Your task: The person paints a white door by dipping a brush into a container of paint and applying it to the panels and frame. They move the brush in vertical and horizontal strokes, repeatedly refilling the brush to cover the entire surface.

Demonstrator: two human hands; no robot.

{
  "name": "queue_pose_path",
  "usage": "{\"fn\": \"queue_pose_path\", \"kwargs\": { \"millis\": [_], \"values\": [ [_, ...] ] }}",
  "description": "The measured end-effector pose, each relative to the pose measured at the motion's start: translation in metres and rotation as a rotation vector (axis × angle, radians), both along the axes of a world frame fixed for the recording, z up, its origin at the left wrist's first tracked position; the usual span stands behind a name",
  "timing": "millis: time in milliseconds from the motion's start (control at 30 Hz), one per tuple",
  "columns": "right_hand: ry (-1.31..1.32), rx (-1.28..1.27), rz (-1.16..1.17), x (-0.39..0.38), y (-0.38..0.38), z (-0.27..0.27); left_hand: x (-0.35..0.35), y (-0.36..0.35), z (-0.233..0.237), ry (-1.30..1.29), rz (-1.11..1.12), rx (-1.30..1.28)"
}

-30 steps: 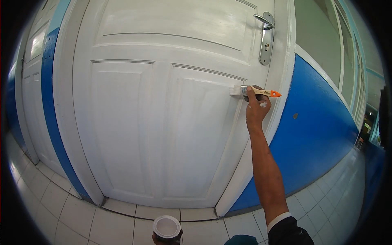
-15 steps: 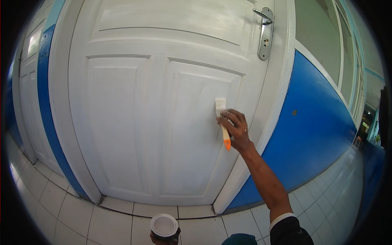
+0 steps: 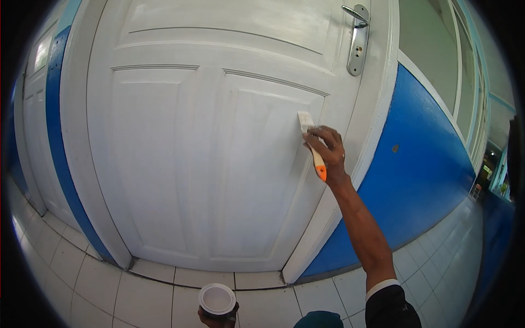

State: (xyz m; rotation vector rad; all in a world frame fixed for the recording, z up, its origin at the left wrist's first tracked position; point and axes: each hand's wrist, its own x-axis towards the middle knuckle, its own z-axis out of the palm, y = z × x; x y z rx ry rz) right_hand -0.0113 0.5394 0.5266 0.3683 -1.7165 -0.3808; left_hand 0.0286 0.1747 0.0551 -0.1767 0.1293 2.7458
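Observation:
My right hand (image 3: 327,147) is closed around the handle of a paintbrush (image 3: 318,163), which is pale with an orange tip. The bristles point up and rest against the right lower panel of a white door (image 3: 210,164), close to the panel's right edge. Low in the view, my left hand (image 3: 217,318) grips a small tub (image 3: 217,298) with a white rim from beneath. Something pale is inside the tub, and most of that hand's fingers are hidden under it.
A silver door handle (image 3: 358,41) is at the upper right. Blue wall (image 3: 399,175) runs right of the white door frame (image 3: 309,251). Pale floor tiles (image 3: 147,295) lie below, and a teal rounded shape (image 3: 320,319) shows at the bottom edge.
My right hand has moved the paintbrush up and to the right across the panel, and the brush now leans more. The tub in my left hand stays nearly where it was.

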Motion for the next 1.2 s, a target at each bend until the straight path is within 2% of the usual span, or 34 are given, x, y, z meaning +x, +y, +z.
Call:
{"fn": "queue_pose_path", "kwargs": {
  "millis": [133,200,233,300,400,467,500,633,767,867,933,1000,1033,1100,1200],
  "values": [
    [-0.263,0.036,-0.011,0.018,-0.002,-0.061,-0.004,-0.001,-0.008,0.022,-0.053,0.088],
    [-0.327,-0.044,0.076,0.024,-0.005,-0.064,-0.009,-0.001,-0.006,0.111,-0.062,0.208],
    [-0.364,-0.088,0.115,0.029,-0.011,-0.064,-0.008,-0.001,-0.007,0.076,-0.028,0.146],
    [-0.233,-0.120,0.204,0.022,-0.015,-0.042,-0.006,-0.001,-0.011,0.006,0.028,0.019],
    [-0.018,-0.149,0.185,0.008,-0.022,-0.002,-0.016,-0.005,-0.049,0.069,-0.034,-0.009],
    [0.056,-0.067,0.133,-0.001,-0.016,0.010,-0.020,-0.003,-0.063,0.173,-0.076,0.154],
    [0.011,-0.036,0.087,-0.003,-0.015,0.006,-0.020,-0.002,-0.065,0.225,-0.096,0.236],
    [-0.207,0.108,-0.034,-0.004,-0.008,-0.048,-0.008,0.001,-0.012,-0.015,-0.016,-0.034],
    [-0.531,0.102,0.108,0.006,-0.023,-0.093,-0.007,0.004,0.010,-0.096,-0.009,-0.099],
    [-0.478,-0.051,0.195,0.006,-0.038,-0.062,-0.006,0.006,0.013,-0.148,0.009,-0.109],
    [-0.237,-0.069,0.242,-0.005,-0.046,-0.024,-0.008,0.003,0.008,-0.129,0.003,-0.058],
    [-0.011,0.010,0.183,-0.015,-0.041,0.008,-0.006,-0.006,-0.005,-0.046,-0.018,0.054],
    [0.030,0.032,0.154,-0.019,-0.034,0.017,-0.005,-0.006,0.001,-0.064,-0.003,0.025],
    [0.043,0.056,0.090,-0.024,-0.028,0.023,-0.002,-0.005,0.012,-0.101,0.021,-0.037],
    [-0.080,0.085,-0.025,-0.022,-0.020,-0.001,-0.010,0.005,-0.011,-0.093,-0.046,-0.034]
  ]
}}
